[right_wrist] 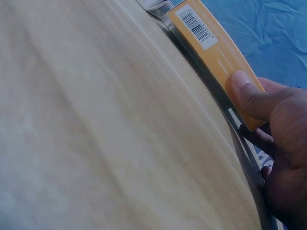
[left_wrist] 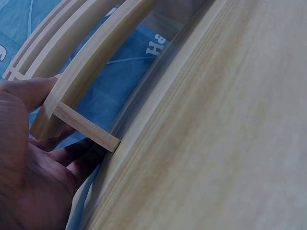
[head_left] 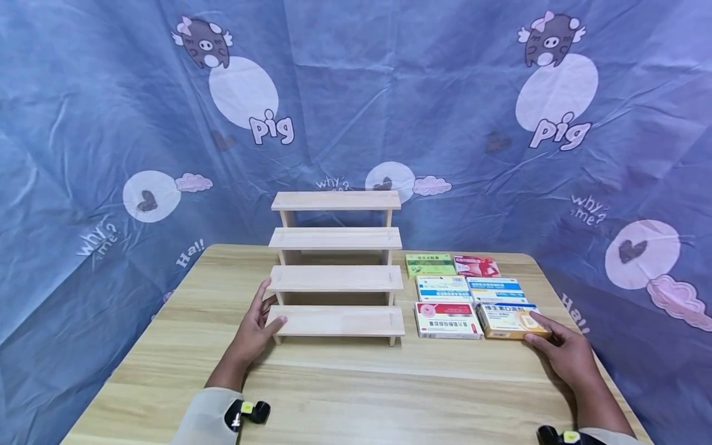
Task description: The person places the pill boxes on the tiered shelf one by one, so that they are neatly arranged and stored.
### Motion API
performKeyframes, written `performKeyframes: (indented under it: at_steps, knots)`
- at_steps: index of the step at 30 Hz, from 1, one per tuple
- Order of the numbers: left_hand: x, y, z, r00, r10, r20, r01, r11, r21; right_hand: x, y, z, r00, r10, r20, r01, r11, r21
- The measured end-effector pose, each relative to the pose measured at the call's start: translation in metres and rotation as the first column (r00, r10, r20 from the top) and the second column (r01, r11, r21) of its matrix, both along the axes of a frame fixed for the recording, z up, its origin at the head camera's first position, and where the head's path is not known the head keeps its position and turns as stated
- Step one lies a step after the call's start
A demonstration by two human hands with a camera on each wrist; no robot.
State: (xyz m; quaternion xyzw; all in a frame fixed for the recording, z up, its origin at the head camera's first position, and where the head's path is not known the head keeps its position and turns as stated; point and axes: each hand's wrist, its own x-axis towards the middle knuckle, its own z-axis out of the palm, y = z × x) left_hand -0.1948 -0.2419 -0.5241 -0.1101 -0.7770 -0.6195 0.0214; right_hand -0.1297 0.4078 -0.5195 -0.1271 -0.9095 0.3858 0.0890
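A stepped wooden display rack (head_left: 336, 278) with several tiers stands on the table. At its left end, my left hand (head_left: 254, 327) grips the lowest tier (head_left: 339, 321), thumb on top and fingers around the side and underneath. In the left wrist view the thumb lies over the board's end (left_wrist: 57, 103), beside a short wooden leg (left_wrist: 88, 125). My right hand (head_left: 567, 352) pinches the right end of an orange-and-white medicine box (head_left: 503, 321). The right wrist view shows the thumb against the box's orange side (right_wrist: 216, 52), near its barcode; the other fingers are partly hidden behind it.
Several other medicine boxes lie flat in rows right of the rack: a red-and-white one (head_left: 448, 321), two blue-and-white ones (head_left: 443, 289), a green one (head_left: 429, 265) and a red one (head_left: 477, 266). A blue printed cloth (head_left: 334, 93) hangs behind the wooden table (head_left: 356, 389).
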Motion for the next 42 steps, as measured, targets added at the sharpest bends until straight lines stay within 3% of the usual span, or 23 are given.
performKeyframes:
  at_steps: [11, 17, 20, 25, 33, 42]
  knots:
    - [0.000, 0.000, -0.001, 1.000, 0.005, -0.002, -0.005, 1.000, -0.014, 0.004, -0.005, -0.001, 0.995, -0.088, -0.040, 0.088, 0.996, 0.003]
    - [0.000, -0.001, -0.001, 1.000, 0.002, -0.007, -0.002, 1.000, -0.013, 0.007, -0.009, 0.003, 0.990, -0.117, -0.073, 0.113, 0.992, -0.063]
    - [0.000, -0.001, -0.001, 1.000, -0.001, -0.007, 0.001, 1.000, -0.014, 0.008, -0.012, 0.003, 0.983, -0.131, -0.132, 0.120, 0.989, -0.086]
    - [0.000, -0.002, -0.002, 1.000, -0.004, 0.000, 0.004, 1.000, -0.010, 0.010, -0.015, 0.003, 0.955, -0.146, -0.258, 0.114, 0.984, -0.135]
    - [0.001, -0.001, -0.001, 1.000, -0.001, 0.002, 0.001, 1.000, -0.010, 0.008, -0.028, 0.009, 0.922, -0.218, -0.321, 0.161, 0.968, -0.193]
    - [0.001, -0.002, 0.000, 1.000, -0.001, 0.012, 0.001, 1.000, -0.016, 0.006, -0.047, 0.012, 0.848, -0.252, -0.466, 0.160, 0.960, -0.228]
